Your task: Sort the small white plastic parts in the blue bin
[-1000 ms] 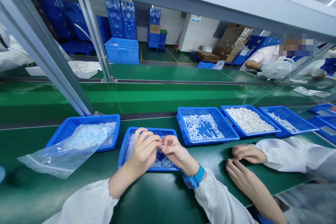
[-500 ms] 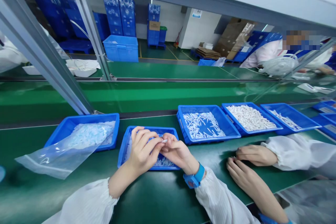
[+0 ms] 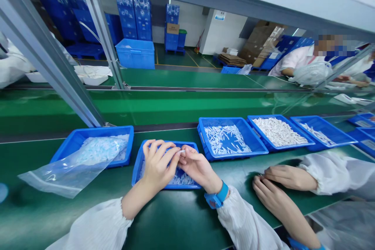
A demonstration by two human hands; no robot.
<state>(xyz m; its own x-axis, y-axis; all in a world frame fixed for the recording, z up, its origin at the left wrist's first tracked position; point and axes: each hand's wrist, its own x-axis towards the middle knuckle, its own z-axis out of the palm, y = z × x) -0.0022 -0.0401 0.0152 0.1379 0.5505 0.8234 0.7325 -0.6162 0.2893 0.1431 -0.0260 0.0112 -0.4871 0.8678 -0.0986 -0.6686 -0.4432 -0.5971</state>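
Over a blue tray [image 3: 136, 177] of small pale plastic pieces, my two hands meet at the fingertips. Between them is a small white tube-like piece [image 3: 183, 151], partly hidden by the fingers. My left hand [image 3: 159, 164] is closed in a pinch at its near end, with the other fingers raised. From the other side, my right hand [image 3: 199, 166] pinches the same piece between thumb and fingers; a blue wristband [image 3: 216, 196] circles that wrist. Loose translucent pieces [image 3: 183, 179] lie in the tray beneath the hands.
To the left, a clear zip bag [image 3: 76, 164] of bluish pieces spills over another blue tray [image 3: 130, 146]. Rightward stand blue trays [image 3: 260, 150] of white pieces. A co-worker's hands [image 3: 278, 187] rest on the green bench close by on my right. A metal post [image 3: 70, 74] rises behind.
My fingers have shifted slightly around the small white piece, my left fingers spreading a little. The co-worker's far hand has moved slightly to the right.
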